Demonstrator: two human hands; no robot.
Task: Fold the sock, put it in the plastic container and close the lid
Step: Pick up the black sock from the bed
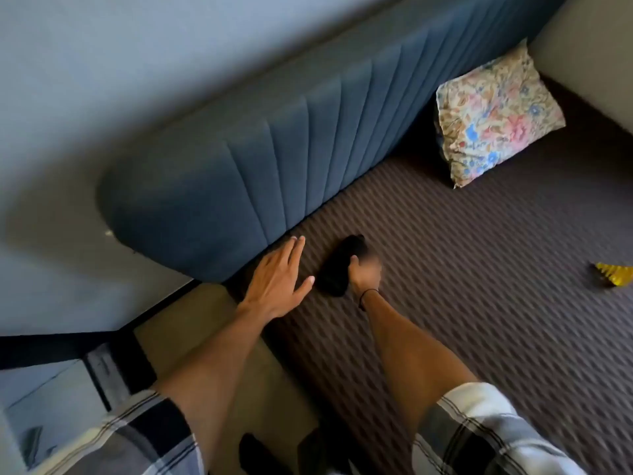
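A black sock (pixel 337 269) lies on the brown patterned bed cover (pixel 479 303), close to the blue headboard. My right hand (pixel 364 274) is curled over the sock's right side and grips it; motion blur hides the fingers. Just left of the sock, my left hand (pixel 277 279) hovers flat with its fingers spread and holds nothing. No plastic container is in view.
The padded blue headboard (pixel 274 149) runs along the far side of the bed. A floral pillow (pixel 496 114) leans at the back right. A small yellow object (pixel 615 274) lies at the right edge. The bed's beige side and the floor are at lower left.
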